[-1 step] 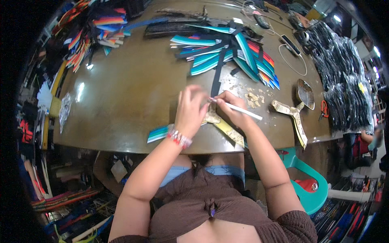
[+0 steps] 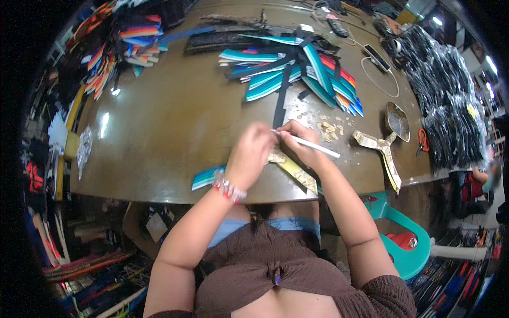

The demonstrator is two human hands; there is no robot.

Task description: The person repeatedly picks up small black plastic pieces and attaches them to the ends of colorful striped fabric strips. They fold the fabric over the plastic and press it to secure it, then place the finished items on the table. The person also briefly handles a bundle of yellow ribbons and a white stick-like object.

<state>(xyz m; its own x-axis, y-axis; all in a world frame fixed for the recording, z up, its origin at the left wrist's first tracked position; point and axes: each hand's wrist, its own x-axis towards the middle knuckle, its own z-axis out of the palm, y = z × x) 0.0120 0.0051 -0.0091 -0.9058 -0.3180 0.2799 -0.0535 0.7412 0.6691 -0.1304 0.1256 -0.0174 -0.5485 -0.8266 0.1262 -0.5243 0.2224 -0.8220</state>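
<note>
My right hand (image 2: 298,142) pinches a slim white pen-shaped tool (image 2: 321,149), its tip pointing left toward my other hand. Fingers blurred by motion, my left hand (image 2: 250,155) is at the tool's tip, over the upper end of a Y-shaped strap piece. One yellowish, paper-covered arm (image 2: 298,176) of that piece slants down to the table edge. A teal striped strap end (image 2: 207,178) shows left of my left wrist. Above my hands runs a black strap (image 2: 282,100). What my left fingers touch is hidden.
Teal and multicoloured striped straps (image 2: 265,85) lie behind my hands. On the right are paper scraps (image 2: 330,130), another Y-shaped piece (image 2: 384,147), a metal dish (image 2: 397,122), orange-handled scissors (image 2: 422,142) and stacked plastic-wrapped bundles (image 2: 445,100). A green stool (image 2: 416,249) stands below the table edge.
My left hand's raised fingers have come down and bunched closer to the tool tip. The right hand keeps its grip on the white tool. The whole view has shifted slightly.
</note>
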